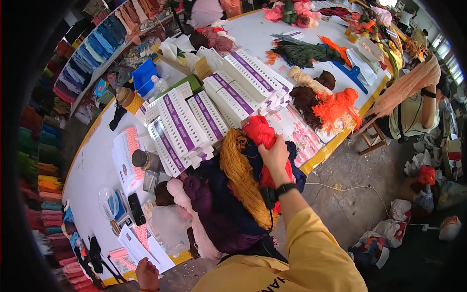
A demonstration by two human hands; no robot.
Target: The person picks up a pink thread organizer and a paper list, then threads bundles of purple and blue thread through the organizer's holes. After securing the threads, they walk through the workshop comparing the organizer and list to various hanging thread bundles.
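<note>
Red yarn skein (259,132) gripped in right hand (275,156), fingers closed round it — above the surface's near edge. Left hand (146,273) at that edge, fingers unclear. Best lifted clear of mustard skein (242,170) — avoids tangling.

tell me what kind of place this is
Probably a yarn or textile sample workshop: coloured yarn skeins piled on a long white table, white sample cards with purple stripes, shelves of folded fabric.

Yarn skeins (228,194) lie piled on the table (92,165) nearest the person, sample cards (214,107) behind them, shelves (92,48) beyond.
</note>
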